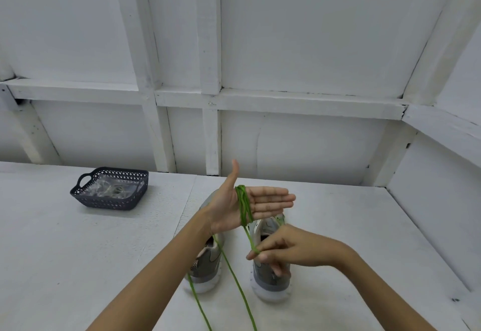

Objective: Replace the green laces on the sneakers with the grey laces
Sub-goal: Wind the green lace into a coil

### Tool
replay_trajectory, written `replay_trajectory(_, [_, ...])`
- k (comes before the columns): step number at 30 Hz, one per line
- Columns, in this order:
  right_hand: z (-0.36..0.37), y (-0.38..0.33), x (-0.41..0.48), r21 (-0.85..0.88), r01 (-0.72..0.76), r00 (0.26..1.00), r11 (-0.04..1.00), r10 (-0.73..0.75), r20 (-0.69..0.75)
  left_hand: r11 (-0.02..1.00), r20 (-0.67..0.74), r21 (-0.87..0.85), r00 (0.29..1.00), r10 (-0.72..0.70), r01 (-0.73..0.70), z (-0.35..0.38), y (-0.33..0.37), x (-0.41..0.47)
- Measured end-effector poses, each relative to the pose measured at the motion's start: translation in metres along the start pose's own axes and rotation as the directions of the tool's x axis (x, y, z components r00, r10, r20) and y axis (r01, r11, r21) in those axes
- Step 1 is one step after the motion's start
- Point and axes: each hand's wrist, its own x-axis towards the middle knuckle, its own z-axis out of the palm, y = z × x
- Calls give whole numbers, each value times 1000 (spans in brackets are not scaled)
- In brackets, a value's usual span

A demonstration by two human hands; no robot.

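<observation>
Loose strands: two runs of the green lace (235,278) trail from the hands towards the near edge of the worktop (78,252) and leave the view at the bottom.
Right hand (283,251): thumb and forefinger pinch the lace at their tips (253,254). The other fingers are loosely bent and not on it. The lace runs up taut from the pinch to the other hand.
Sneakers: the grey left sneaker (205,265) and right sneaker (268,278) stand side by side mid-worktop, under the hands. A bit of green shows at the right one's far end.
Left hand (223,208): flat and released, thumb up, fingers (273,198) straight and together. The lace is coiled several times round their base, across the palm.
Basket (109,202): dark, perforated, near the far left edge, with a clear bag (109,187) inside. I cannot tell what the bag holds.
</observation>
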Motion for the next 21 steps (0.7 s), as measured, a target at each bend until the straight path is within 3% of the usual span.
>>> replay_trajectory(4, [-29,-30,-16,-131,10,999,991,-3,52,995,-137,83,990,-35,47,-3,-8,3])
replay_trajectory(7, [-48,-44,-18,-240,33,993,970,-59,-103,989,-193,98,977,-88,108,-1,-17,3])
replay_trajectory(10, [-65,-43,-9,-426,38,950,904,-166,-266,982,-114,108,983,-143,155,0,-22,3])
replay_trajectory(16, [-72,-29,22,-368,24,885,930,-191,-425,969,74,107,970,-232,224,16,-23,5])
replay_trajectory(21, [-64,-6,37,-175,88,858,981,-164,-487,975,151,64,964,-219,212,23,-19,3])
